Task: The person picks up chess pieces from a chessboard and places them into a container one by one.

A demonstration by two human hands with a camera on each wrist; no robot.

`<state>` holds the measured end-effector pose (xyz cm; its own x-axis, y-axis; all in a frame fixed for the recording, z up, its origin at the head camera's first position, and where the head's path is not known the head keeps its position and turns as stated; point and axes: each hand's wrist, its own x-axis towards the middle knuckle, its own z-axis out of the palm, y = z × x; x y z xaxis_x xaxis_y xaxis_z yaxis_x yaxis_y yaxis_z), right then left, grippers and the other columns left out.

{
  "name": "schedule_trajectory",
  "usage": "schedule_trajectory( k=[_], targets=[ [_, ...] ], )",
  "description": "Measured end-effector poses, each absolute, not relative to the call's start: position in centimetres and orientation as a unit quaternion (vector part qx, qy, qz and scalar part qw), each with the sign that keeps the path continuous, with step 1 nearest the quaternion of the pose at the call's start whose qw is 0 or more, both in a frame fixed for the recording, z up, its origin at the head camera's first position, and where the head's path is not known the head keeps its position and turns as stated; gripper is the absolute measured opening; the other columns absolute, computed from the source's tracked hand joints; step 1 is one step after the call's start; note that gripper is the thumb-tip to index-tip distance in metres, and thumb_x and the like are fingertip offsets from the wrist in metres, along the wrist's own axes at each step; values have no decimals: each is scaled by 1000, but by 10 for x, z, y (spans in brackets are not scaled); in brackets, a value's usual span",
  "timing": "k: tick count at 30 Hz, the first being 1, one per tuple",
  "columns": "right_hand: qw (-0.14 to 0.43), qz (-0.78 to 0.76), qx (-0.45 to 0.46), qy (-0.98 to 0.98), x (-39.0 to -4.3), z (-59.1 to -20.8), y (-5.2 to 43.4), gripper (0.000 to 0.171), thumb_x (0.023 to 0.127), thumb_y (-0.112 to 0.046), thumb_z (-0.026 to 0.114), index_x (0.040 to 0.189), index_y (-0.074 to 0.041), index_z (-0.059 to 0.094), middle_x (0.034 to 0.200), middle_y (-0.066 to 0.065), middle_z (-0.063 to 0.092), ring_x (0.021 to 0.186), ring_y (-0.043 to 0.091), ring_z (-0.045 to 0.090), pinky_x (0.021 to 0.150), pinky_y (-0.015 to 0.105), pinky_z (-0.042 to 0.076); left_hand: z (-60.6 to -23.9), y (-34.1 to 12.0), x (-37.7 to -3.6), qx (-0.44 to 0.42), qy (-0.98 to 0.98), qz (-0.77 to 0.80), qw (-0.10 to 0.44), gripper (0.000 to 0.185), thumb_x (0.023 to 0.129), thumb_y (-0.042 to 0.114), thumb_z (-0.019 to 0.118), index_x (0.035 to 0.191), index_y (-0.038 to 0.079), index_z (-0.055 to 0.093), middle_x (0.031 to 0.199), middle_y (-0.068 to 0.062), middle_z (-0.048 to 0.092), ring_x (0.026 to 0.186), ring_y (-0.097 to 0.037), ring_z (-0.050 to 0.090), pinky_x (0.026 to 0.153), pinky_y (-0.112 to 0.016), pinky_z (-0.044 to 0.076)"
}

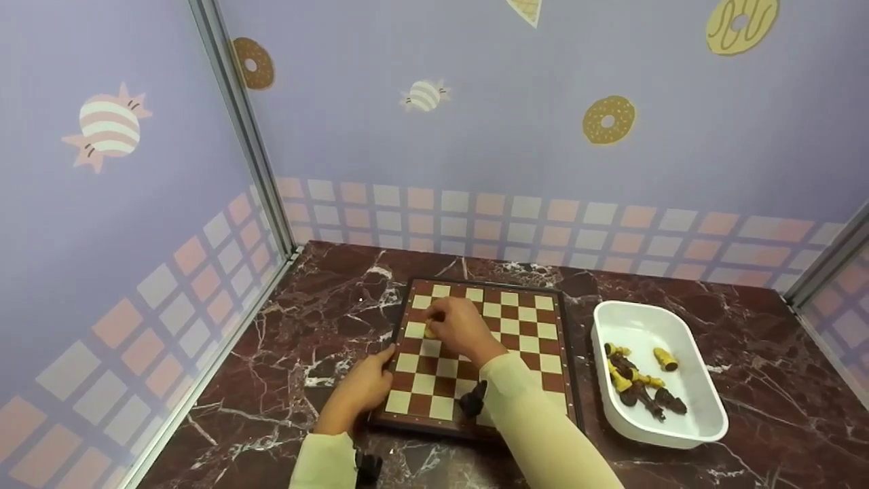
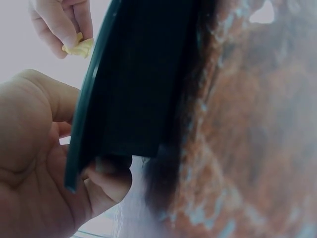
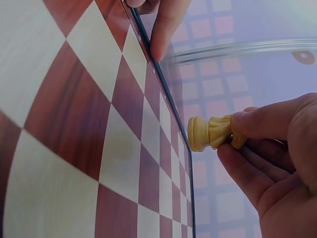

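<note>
Right hand [image 1: 456, 324] is pinching a pale chess piece [image 3: 212, 133] over the chessboard [image 1: 516, 333]'s left side; left hand [image 1: 363, 387] is gripping its edge. Board looking bare, remaining pieces [image 1: 641, 384] waiting in the white tray [image 1: 699, 380].

One chessboard [image 1: 516, 319] – one tray [image 1: 635, 316] – two hands
</note>
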<state>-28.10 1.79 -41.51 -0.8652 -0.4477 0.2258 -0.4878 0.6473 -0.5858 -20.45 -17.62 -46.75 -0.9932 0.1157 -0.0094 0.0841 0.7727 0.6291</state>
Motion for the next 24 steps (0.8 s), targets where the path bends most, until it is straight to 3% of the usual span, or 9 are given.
schedule_trajectory(
  k=[10,17,20,24],
  targets=[
    [31,342,262,-902,-266,-410,32,18,91,-10,64,106,-9,74,104,5,72,90,18,66,77,34,54,-468,-176,-204,52,942,331,32,57,89,4,47,146,3,43,132,-30,55,104,-31,62,89,-48,49],
    [56,341,268,-899,-257,-402,43,14,90,-10,66,101,-11,74,100,4,71,86,16,66,75,33,54,-465,-175,-205,48,943,328,36,58,89,4,47,147,5,41,130,-30,57,85,-27,62,80,-44,48],
    [66,346,267,-897,-253,-401,49,14,90,-10,67,101,-11,75,101,3,71,86,15,66,74,31,54,-465,-175,-205,48,944,326,34,59,89,4,47,147,5,41,130,-30,57,88,-28,63,83,-45,49],
    [77,346,265,-897,-248,-401,56,14,90,-12,67,101,-12,75,100,1,70,85,13,65,74,28,54,-465,-175,-204,49,942,329,29,58,88,3,47,146,3,42,131,-29,56,106,-32,63,90,-49,49]
  ],
)
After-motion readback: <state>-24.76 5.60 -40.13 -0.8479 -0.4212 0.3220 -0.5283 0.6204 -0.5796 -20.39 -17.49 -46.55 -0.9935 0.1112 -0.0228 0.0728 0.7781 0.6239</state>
